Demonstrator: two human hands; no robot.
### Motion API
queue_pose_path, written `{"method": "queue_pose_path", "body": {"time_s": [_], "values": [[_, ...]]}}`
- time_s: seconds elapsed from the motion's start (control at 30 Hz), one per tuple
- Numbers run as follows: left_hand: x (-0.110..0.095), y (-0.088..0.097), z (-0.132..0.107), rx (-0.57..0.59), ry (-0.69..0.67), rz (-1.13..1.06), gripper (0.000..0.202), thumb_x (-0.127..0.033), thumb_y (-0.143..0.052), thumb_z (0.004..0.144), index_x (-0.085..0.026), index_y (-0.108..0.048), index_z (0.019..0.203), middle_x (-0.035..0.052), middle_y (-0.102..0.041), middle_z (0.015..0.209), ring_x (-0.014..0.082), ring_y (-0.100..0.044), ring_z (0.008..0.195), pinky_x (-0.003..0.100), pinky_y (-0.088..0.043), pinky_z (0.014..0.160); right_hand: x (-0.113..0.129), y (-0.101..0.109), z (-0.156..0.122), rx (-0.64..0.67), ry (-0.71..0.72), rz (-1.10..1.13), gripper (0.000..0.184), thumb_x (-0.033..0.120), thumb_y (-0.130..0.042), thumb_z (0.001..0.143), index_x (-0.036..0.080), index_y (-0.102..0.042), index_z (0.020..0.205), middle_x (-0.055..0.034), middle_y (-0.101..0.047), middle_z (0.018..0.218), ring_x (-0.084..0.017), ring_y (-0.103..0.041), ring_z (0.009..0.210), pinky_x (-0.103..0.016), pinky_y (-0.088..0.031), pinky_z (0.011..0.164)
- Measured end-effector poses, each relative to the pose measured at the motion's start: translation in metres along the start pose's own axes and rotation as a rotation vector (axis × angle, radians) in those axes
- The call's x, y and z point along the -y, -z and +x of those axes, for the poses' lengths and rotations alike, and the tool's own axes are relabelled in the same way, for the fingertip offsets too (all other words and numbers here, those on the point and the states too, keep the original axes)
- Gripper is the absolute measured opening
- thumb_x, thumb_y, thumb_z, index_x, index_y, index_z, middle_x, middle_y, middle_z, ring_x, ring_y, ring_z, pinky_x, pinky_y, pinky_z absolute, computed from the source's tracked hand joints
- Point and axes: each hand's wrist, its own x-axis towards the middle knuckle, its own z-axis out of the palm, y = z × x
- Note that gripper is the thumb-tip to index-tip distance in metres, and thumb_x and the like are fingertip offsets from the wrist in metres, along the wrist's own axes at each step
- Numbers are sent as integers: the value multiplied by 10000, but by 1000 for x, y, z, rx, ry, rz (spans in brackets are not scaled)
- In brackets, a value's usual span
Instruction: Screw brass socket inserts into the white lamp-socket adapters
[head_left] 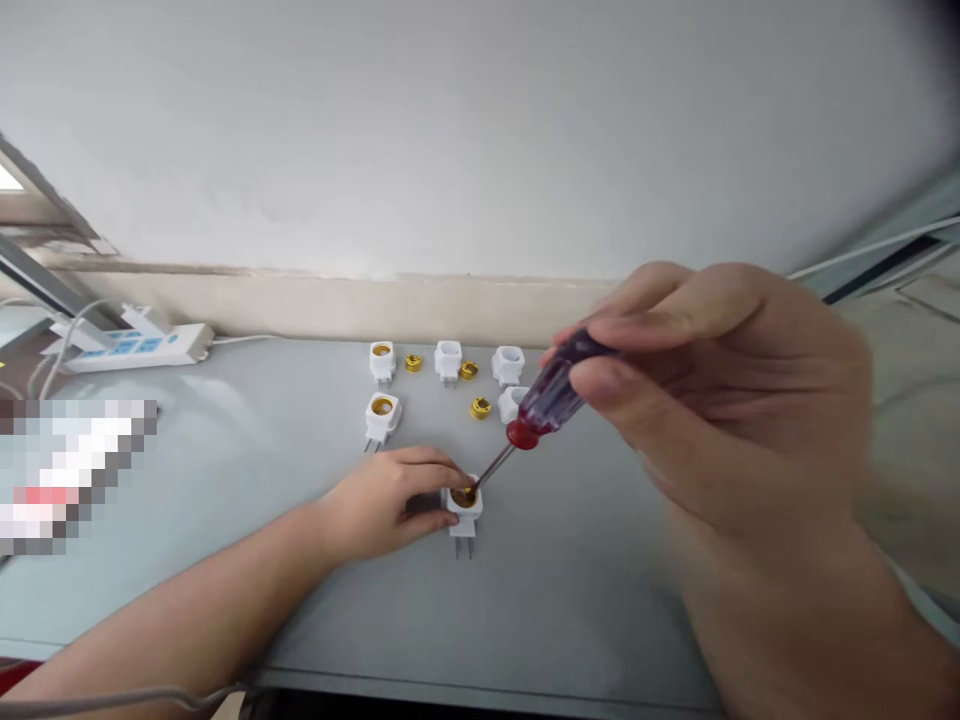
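My left hand [390, 500] rests on the grey table and pinches a white plug-in lamp socket [464, 512] with a brass insert; two prongs point toward me. My right hand [720, 400], close to the camera, is closed on the red translucent handle of a screwdriver [541, 405]. Its metal shaft slants down and left, with the tip inside the socket's brass opening.
Several more white sockets [382, 415] and loose brass threaded rings [480, 407] lie in a group near the wall. A white and blue power strip [131, 347] with cables sits at the far left. The table's front edge [480, 685] runs close below my arms.
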Motion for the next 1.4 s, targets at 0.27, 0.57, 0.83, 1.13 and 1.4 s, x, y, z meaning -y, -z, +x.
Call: {"method": "queue_pose_path", "body": {"time_s": [0.27, 0.57, 0.83, 1.13, 1.4], "values": [[1, 0, 0, 1, -16, -18, 326, -313, -704, 1020, -262, -677, 1342, 77, -712, 1328, 214, -704, 1207, 347, -575, 1073, 8, 1, -1, 155, -114, 158, 198, 78, -743, 930, 226, -755, 1062, -75, -755, 1055, -265, -777, 1003, -447, -699, 791], [-4, 0, 0, 26, 30, -15, 323, -357, -708, 1020, -250, -674, 1323, 79, -715, 1267, 237, -712, 1151, 377, -584, 1044, 4, -3, -4, 210, -113, 182, 332, 93, -770, 884, 291, -734, 1149, -46, -723, 1127, -245, -737, 1089, -409, -708, 785], [-2, -1, -1, 23, 12, -27, 303, -328, -722, 1010, -263, -672, 1302, 71, -709, 1301, 234, -701, 1202, 363, -572, 1064, 4, -2, -6, 200, 20, 66, 536, 8, -876, 739, 261, -727, 1187, -26, -685, 1044, -188, -690, 841, -353, -665, 703], [-1, -3, -3, 17, 69, 20, 449, -385, -738, 1001, -279, -591, 1412, 80, -684, 1320, 245, -707, 1169, 388, -585, 1015, 8, 7, -6, 239, -188, -70, 657, 75, -844, 840, 332, -597, 1391, -20, -707, 1123, -202, -749, 829, -341, -694, 644], [-4, 19, -9, -101, 76, 170, 574, -139, -738, 830, -234, -524, 1354, 86, -606, 1284, 261, -615, 1198, 398, -554, 1028, -2, -8, -8, 115, -89, 50, 653, 27, -852, 810, 353, -621, 1327, -9, -638, 1229, -200, -766, 932, -332, -716, 658]]}}
